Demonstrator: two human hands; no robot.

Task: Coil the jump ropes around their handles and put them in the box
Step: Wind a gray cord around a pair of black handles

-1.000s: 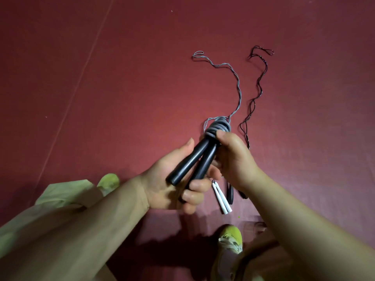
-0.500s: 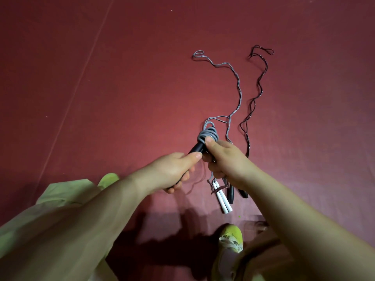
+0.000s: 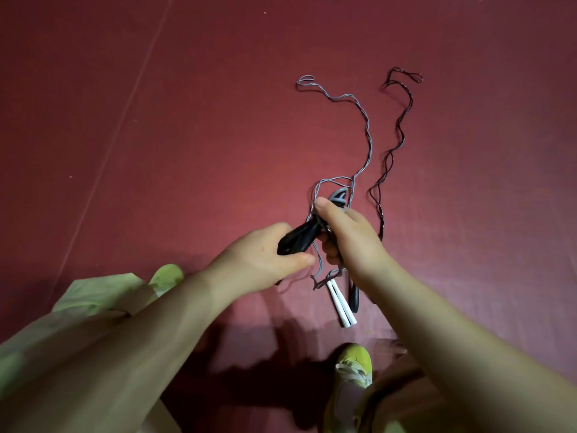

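Two black handles [image 3: 298, 240] are gripped together in the left hand [image 3: 262, 260], lifted off the red floor [image 3: 156, 151], with a few turns of grey rope [image 3: 338, 195] wound at their far end. The right hand [image 3: 349, 235] pinches those turns with its thumb on top. Most of the grey rope trails away across the floor [image 3: 368, 135], kinked and doubled, close beside a dark rope [image 3: 402, 120]. A pair of white handles [image 3: 342, 304] and another dark handle [image 3: 353, 298] lie just under the right wrist. The likely trouble, as I judge it: if the thumb lifts, the turns could spring loose, and the trailing slack might snag the neighbouring rope or handles. No box is in view.
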